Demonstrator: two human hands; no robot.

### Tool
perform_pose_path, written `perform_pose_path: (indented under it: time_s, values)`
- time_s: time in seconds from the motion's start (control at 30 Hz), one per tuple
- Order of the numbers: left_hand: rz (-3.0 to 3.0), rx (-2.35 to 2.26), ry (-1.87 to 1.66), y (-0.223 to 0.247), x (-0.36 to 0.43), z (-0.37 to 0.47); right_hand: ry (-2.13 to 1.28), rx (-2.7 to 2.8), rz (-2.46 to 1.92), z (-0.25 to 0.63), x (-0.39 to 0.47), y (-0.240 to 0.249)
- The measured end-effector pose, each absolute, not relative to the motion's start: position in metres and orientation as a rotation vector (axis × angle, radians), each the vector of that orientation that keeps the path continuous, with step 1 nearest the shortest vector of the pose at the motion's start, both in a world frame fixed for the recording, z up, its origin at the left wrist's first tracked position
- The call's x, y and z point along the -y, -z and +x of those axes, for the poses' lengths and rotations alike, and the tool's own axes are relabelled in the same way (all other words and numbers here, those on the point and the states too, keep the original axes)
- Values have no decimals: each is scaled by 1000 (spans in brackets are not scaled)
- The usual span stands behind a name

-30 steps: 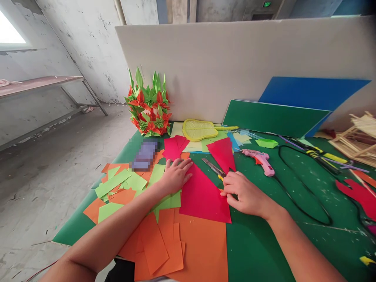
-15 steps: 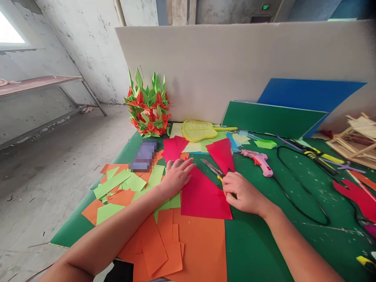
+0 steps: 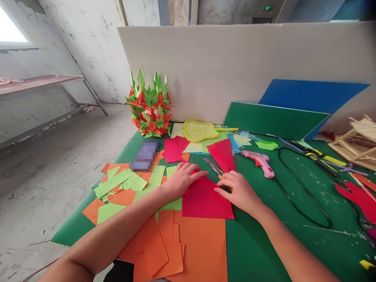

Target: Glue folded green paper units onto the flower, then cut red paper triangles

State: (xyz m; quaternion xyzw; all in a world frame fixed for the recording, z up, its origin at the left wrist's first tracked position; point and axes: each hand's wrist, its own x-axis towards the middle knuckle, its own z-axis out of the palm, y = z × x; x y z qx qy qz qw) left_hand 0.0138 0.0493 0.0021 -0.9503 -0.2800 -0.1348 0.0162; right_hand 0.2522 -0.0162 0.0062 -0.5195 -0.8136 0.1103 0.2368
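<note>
A large red sheet (image 3: 205, 199) lies across orange paper (image 3: 202, 243) on the green table. My left hand (image 3: 182, 180) rests on the red sheet's upper left edge, fingers spread and thumb stretched to the right. Beside the sheet's upper right edge is a utility knife (image 3: 214, 167), its blade pointing up and left. My right hand (image 3: 239, 190) has its fingers curled round the knife's yellow and black handle, which is partly hidden. Smaller red pieces (image 3: 221, 152) lie just beyond the knife.
Green and orange paper pieces (image 3: 113, 184) are scattered at the left, near a blurred phone (image 3: 144, 156). Behind stand a folded-paper ornament (image 3: 149, 105) and a yellow fly swatter (image 3: 199, 131). A pink glue gun (image 3: 261, 162) with a black cable lies to the right.
My left hand has shifted slightly right and nearer, its thumb now extended over the red sheet. My right thumb has moved left across the knife handle. The knife looks unmoved.
</note>
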Motion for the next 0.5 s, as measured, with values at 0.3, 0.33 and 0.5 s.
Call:
perform_pose_path:
  time_s: [0.3,0.33,0.5]
  values:
    - [-2847,1058,926,-10,-50,11,-397,1940,-1289,254,20,-19]
    - [-2816,1074,978,-13,-49,10,-397,1886,-1281,255,21,-21]
    - [-2728,1083,1227,-18,-47,9,-439,1696,-1238,263,23,-22]
